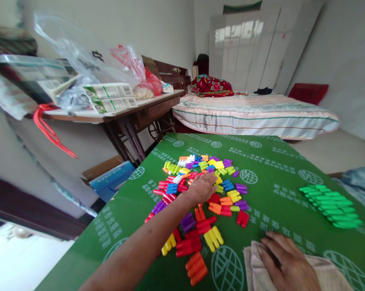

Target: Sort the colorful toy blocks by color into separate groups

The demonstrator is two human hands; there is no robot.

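My left hand (202,188) reaches to the middle of a loose pile of colourful plastic pieces (227,184), shaped like pen caps side by side in small groups. Its fingers are stretched out, palm down, and hide the pieces beneath. Red, yellow, purple, blue, orange, white and lime groups lie around it. At the lower right, my right hand (287,258) rests palm down over a folded pale cloth (329,273). Its fingers are slightly bent and apart, the fingertips near the cloth's edge. Green pieces (332,205) lie in a neat row farther right.
The pieces lie on a green printed board (261,169). Behind it is a bed (255,113) with a striped cover. On the left, a wooden sewing table (149,109) carries boxes (111,97) and plastic bags. A blue box (112,182) sits below it.
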